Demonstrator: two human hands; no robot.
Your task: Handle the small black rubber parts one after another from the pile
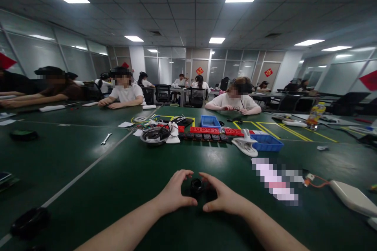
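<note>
- Left hand: lower centre of the frame, palm turned inward, thumb and fingers apart in an open curve
- Right hand: just right of centre, mirroring the left, thumb and fingers likewise apart
- Small black ring-like part: on the green table, between the two hands and nearer the left one; neither hand is seen clamped on it (whether a fingertip touches it, I cannot tell)
- Centre of the frame, beyond the hands: a row of red socket blocks with black ones along its near side, a blue tray just behind
- Left end of that row: a round dark dish holding cables, a white stand beside it
- Right end: a white clamp in front of a second blue tray
- Left half: a wrench lying flat; lower left corner, a glossy black object, identity unclear
- Right side: a bottle standing upright; below it, a pale flat case near an orange cable
- Far side of the table: a person in a white top upper left, another person right of centre
</note>
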